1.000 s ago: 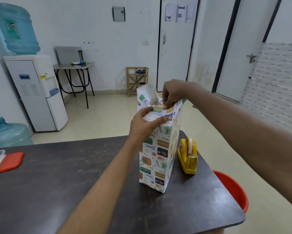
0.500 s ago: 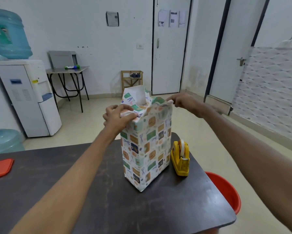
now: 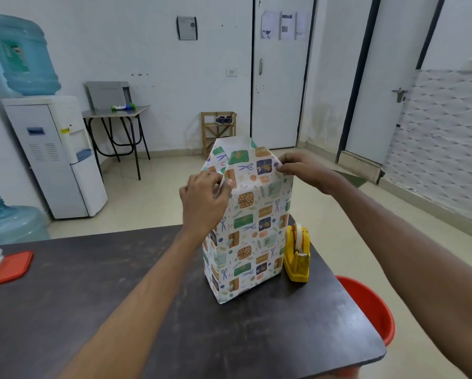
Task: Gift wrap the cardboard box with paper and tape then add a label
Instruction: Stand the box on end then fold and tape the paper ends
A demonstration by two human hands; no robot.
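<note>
Head view: L hand [image 3: 203,199] pinched paper [image 3: 243,162] at the box [image 3: 247,242] top-left corner. R hand [image 3: 302,169] pinched the top-right corner, fingers curled on the fold. Box stood upright on table [image 3: 92,296], tape dispenser [image 3: 297,254] just beside its right side. Sides looked wrapped. Top end was open, flaps up, not folded flat. Judged approx. halfway: top fold, taping & label left. No label seen.

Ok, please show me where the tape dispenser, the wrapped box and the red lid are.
tape dispenser [image 3: 295,272], head view, on its yellow base.
wrapped box [image 3: 252,242], head view, on the papered front face.
red lid [image 3: 10,268], head view, on its flat top.
</note>
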